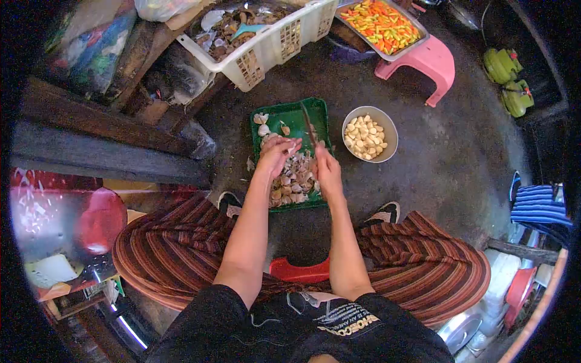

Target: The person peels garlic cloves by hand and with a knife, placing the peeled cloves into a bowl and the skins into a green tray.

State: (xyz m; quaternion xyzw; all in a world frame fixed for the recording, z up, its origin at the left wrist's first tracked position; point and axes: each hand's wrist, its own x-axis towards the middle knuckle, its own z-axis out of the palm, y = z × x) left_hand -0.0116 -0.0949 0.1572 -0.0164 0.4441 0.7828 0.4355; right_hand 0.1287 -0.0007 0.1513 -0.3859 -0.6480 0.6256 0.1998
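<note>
A green tray (289, 109) lies on the dark floor between my feet. Unpeeled garlic and loose skins (293, 181) cover its near part, and a few whole bulbs (262, 124) sit at its far left. My right hand (327, 172) is closed round a knife (308, 124), whose blade points away over the tray. Over the tray's left side, my left hand (278, 154) has its fingers bent together; what they hold is too small to make out. Right of the tray stands a metal bowl (392, 148) of peeled garlic cloves (365, 136).
A white crate (266, 51) with scraps stands at the top. A metal tray of chillies (381, 24) rests on a pink stool (439, 60). Green gas cylinders (502, 66) are at the far right, and a wooden beam (103, 112) runs along the left.
</note>
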